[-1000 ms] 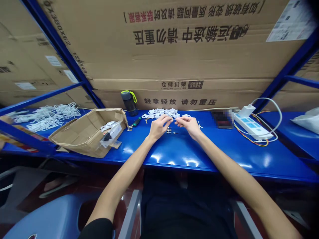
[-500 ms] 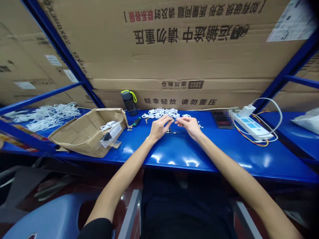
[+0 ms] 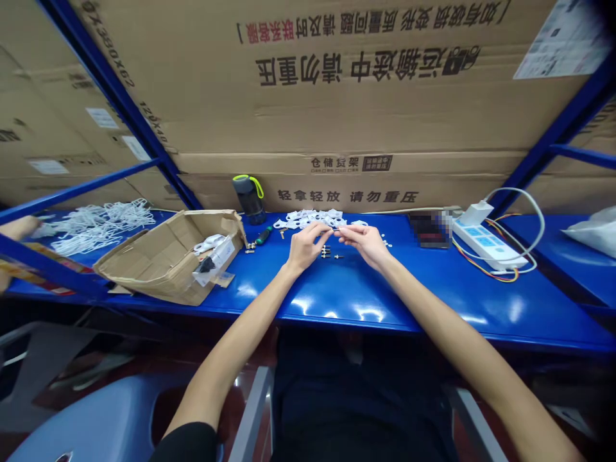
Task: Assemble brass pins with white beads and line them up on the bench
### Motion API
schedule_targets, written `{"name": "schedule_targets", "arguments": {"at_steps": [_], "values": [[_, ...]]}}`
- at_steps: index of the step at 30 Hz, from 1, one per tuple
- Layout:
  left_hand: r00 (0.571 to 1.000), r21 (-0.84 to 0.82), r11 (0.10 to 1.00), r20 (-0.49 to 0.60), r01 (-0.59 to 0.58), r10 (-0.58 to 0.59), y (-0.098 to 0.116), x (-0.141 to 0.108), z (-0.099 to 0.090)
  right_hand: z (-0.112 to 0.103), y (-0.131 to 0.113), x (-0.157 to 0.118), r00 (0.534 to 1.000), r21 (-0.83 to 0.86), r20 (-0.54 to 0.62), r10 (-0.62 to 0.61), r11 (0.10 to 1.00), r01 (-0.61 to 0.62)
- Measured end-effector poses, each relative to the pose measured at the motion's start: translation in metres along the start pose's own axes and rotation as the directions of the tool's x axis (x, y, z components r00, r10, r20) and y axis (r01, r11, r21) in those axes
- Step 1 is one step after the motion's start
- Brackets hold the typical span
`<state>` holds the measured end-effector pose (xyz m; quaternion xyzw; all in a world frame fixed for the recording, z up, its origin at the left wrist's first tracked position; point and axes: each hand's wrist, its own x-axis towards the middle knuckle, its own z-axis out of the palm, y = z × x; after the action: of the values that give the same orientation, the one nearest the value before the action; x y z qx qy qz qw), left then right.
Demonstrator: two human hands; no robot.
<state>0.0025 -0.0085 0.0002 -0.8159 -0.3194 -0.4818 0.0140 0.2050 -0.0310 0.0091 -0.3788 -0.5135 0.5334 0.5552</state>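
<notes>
My left hand (image 3: 306,248) and my right hand (image 3: 366,244) meet over the blue table (image 3: 289,289), fingertips nearly touching. Each is pinched closed on something too small to make out. Just below the fingertips, several small metal-and-black parts (image 3: 326,253) lie in a short stack, with a single similar part (image 3: 339,257) to their right. Behind my hands spreads a pile of white plastic pieces (image 3: 308,219). A few tiny white bits (image 3: 386,241) lie right of my right hand.
An open cardboard box (image 3: 158,256) stands left, near a dark bottle (image 3: 250,200) and a green screwdriver (image 3: 264,235). White cords (image 3: 106,221) lie farther left, beside another person's hand (image 3: 22,228). At right are a dark box (image 3: 428,230) and a power strip (image 3: 491,245).
My two hands have hardly moved, their fingertips slightly closer together. At the far left, another person's hand has come into view by the white cords.
</notes>
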Motion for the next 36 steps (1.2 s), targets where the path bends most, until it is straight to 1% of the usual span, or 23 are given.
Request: {"name": "schedule_targets", "arguments": {"at_steps": [4, 9, 11, 14, 17, 21, 27, 36], "values": [[1.0, -0.003, 1.0, 0.0, -0.003, 0.003, -0.0003, 0.0006, -0.0006, -0.0008, -0.0012, -0.0003, 1.0, -0.035, 0.008, -0.017, 0.999, 0.017], [1.0, -0.014, 1.0, -0.006, -0.004, 0.004, 0.0011, 0.0008, -0.0012, -0.0022, 0.001, 0.0006, 0.998, -0.118, -0.028, -0.051, 0.992, 0.048], [1.0, -0.016, 1.0, -0.002, 0.002, -0.002, 0.0016, 0.0008, -0.0016, -0.0026, 0.0009, 0.0012, 0.996, -0.166, -0.026, -0.083, 0.983, 0.078], [1.0, -0.019, 1.0, 0.013, 0.009, -0.009, 0.0018, 0.0009, -0.0019, -0.0024, -0.0008, 0.002, 0.986, -0.262, -0.027, -0.163, 0.953, 0.15], [1.0, -0.026, 1.0, 0.019, -0.002, 0.003, 0.002, 0.0013, -0.0014, -0.0013, -0.003, 0.0019, 0.974, -0.305, -0.047, -0.221, 0.932, 0.197], [1.0, -0.03, 0.999, 0.015, -0.017, 0.017, 0.0022, 0.0014, -0.0006, -0.0001, -0.0044, -0.0002, 0.964, -0.334, 0.0, -0.266, 0.908, 0.251], [1.0, -0.049, 0.999, 0.028, 0.004, -0.002, 0.0015, 0.0009, -0.0002, -0.0012, -0.0034, -0.0016, 0.944, -0.432, 0.07, -0.322, 0.843, 0.319], [0.999, -0.077, 0.997, 0.049, 0.024, -0.02, 0.0016, 0.0015, 0.0006, -0.0054, -0.0039, -0.0008, 0.939, -0.479, 0.097, -0.33, 0.812, 0.334]]}}
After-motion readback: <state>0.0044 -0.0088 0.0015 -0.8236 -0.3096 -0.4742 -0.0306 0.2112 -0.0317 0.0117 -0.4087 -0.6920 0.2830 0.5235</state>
